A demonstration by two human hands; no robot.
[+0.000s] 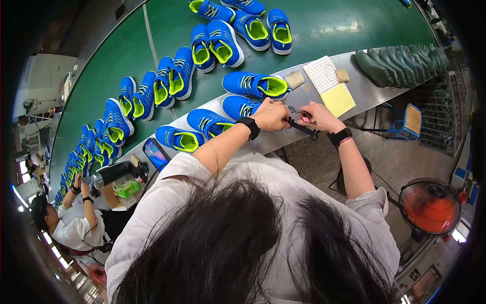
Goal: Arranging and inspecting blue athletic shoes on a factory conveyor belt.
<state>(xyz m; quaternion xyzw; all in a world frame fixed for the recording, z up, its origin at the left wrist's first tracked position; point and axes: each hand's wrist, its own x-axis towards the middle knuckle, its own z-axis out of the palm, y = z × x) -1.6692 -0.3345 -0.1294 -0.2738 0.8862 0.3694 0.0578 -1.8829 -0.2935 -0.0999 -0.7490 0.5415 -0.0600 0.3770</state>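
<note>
My left hand (272, 115) is closed just past the toe-to-heel line of a blue shoe (238, 107); what its fingers pinch is hidden. Beside it, my right hand (321, 117) is closed around a small dark tool (307, 116) with a pinkish-red spot, its kind unclear. Below the two hands juts a black bar-shaped piece (305, 128), and I cannot tell whether a hand holds it. Further blue shoes with lime linings lie along the metal ledge: one (255, 85) beyond my hands, two more (210, 122) left of them.
More blue shoes (220, 43) stand on the green table (334, 25). A yellow pad (338, 101), beige blocks (293, 79) and dark green shoe lasts (400, 66) line the right ledge. A phone (156, 153) lies left. Another person (78, 225) works farther left; a fan heater (430, 205) stands right.
</note>
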